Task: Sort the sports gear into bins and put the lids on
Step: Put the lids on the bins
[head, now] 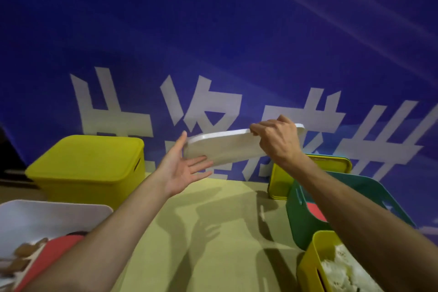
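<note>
A white lid [225,147] hangs in the air above the table, tilted. My right hand [277,140] grips its far right edge from above. My left hand [184,168] is spread palm up, its fingertips touching the lid's left end from below. At the near left stands a white bin [54,211] with red and wooden gear in it, no lid on it. A yellow bin [87,168] at the back left wears its yellow lid. A teal bin [305,216] with something red inside and a yellow bin [312,265] holding pale gear stand open at the right.
More lids, yellow and teal [282,182], lean upright against the blue banner [213,42] behind the teal bin. The tan tabletop [213,232] stretches between the bins.
</note>
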`<move>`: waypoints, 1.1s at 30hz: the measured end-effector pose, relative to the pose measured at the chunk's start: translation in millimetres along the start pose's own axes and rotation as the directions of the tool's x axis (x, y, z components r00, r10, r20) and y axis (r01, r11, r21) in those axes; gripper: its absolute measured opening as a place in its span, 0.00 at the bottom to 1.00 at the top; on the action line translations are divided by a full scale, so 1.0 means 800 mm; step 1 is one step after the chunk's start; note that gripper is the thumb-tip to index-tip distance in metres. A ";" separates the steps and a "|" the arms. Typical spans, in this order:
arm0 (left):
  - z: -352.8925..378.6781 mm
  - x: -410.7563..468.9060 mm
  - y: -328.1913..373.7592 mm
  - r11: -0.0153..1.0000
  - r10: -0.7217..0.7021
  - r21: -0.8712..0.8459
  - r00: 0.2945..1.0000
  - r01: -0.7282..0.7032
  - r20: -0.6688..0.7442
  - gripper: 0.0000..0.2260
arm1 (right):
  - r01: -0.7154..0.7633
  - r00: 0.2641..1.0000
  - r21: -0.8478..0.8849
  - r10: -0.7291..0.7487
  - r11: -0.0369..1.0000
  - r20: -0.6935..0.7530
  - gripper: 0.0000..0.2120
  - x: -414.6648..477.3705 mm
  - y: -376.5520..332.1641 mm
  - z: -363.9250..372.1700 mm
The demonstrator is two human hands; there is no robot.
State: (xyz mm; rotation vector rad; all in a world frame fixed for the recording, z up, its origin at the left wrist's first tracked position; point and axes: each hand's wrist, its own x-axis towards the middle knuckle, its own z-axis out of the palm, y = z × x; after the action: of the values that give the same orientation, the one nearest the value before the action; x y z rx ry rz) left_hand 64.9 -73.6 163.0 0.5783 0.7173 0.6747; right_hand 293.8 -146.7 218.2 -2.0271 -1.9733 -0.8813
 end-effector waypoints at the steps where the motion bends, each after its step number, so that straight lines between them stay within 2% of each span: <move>1: -0.005 -0.011 0.004 0.998 0.008 -0.067 1.000 -0.008 -0.010 0.30 | 0.035 0.999 -0.008 -0.036 0.999 -0.007 0.09 -0.004 -0.015 -0.004; 5: -0.015 -0.046 0.011 0.946 0.091 -0.299 0.987 -0.127 -0.131 0.07 | 0.127 0.991 0.050 -0.126 0.991 -0.036 0.18 -0.029 -0.060 -0.015; 6: -0.019 -0.054 0.011 0.927 0.110 -0.337 0.980 -0.162 -0.168 0.05 | 0.152 0.988 0.084 -0.151 0.985 -0.012 0.18 -0.038 -0.067 -0.017; 8: -0.028 -0.070 0.009 0.932 0.153 -0.287 0.958 -0.221 -0.241 0.04 | 0.145 0.986 0.201 -0.158 0.969 0.048 0.12 -0.058 -0.082 -0.023; 9: -0.031 -0.080 0.005 0.947 0.180 -0.213 0.945 -0.242 -0.273 0.05 | 0.080 0.989 0.303 -0.113 0.949 0.094 0.10 -0.070 -0.089 -0.025; 11: -0.040 -0.095 -0.004 0.953 0.277 -0.023 0.897 -0.303 -0.344 0.10 | -0.158 0.980 0.466 0.082 0.870 0.180 0.16 -0.092 -0.107 -0.027; 12: -0.046 -0.103 -0.009 0.938 0.338 0.063 0.861 -0.341 -0.379 0.12 | -0.282 0.955 0.492 0.193 0.823 0.225 0.18 -0.103 -0.113 -0.024; 14: -0.068 -0.116 -0.017 0.894 0.448 0.200 0.795 -0.401 -0.409 0.13 | -0.481 0.875 0.455 0.377 0.750 0.304 0.18 -0.121 -0.121 -0.009; 16: -0.095 -0.131 -0.023 0.867 0.497 0.268 0.757 -0.420 -0.424 0.14 | -0.661 0.745 0.393 0.493 0.639 0.450 0.19 -0.139 -0.133 0.003; 19: -0.134 -0.162 -0.030 0.865 0.502 0.283 0.740 -0.415 -0.448 0.13 | -0.833 0.554 0.450 0.469 0.323 0.688 0.26 -0.165 -0.174 0.011; 20: -0.146 -0.173 -0.029 0.858 0.514 0.293 0.722 -0.423 -0.463 0.13 | -0.857 0.514 0.462 0.447 0.229 0.732 0.27 -0.172 -0.190 0.012; 22: -0.173 -0.196 -0.022 0.841 0.541 0.332 0.663 -0.428 -0.518 0.11 | -0.878 0.465 0.461 0.455 0.129 0.759 0.29 -0.175 -0.222 0.012; 24: -0.208 -0.218 -0.012 0.840 0.543 0.369 0.629 -0.399 -0.557 0.13 | -0.874 0.463 0.473 0.479 0.108 0.745 0.25 -0.172 -0.254 0.010; 27: -0.270 -0.246 0.005 0.815 0.567 0.487 0.600 -0.313 -0.564 0.15 | -0.815 0.532 0.573 0.496 0.080 0.687 0.16 -0.163 -0.306 0.000; 29: -0.308 -0.265 0.017 0.753 0.628 0.604 0.559 -0.262 -0.542 0.13 | -0.773 0.571 0.633 0.492 0.051 0.657 0.13 -0.157 -0.346 -0.005; 31: -0.345 -0.278 0.033 0.677 0.682 0.710 0.528 -0.195 -0.506 0.13 | -0.729 0.597 0.684 0.474 -0.015 0.647 0.14 -0.150 -0.390 -0.008; 33: -0.384 -0.285 0.050 0.618 0.696 0.781 0.527 -0.093 -0.488 0.17 | -0.689 0.620 0.723 0.472 -0.056 0.627 0.18 -0.142 -0.436 -0.006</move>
State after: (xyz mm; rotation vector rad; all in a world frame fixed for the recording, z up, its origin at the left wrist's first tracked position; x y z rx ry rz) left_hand -307.4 -137.6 89.9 1.2211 1.7343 1.1776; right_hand -35.1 -209.6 67.5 -1.7248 -0.8217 0.6911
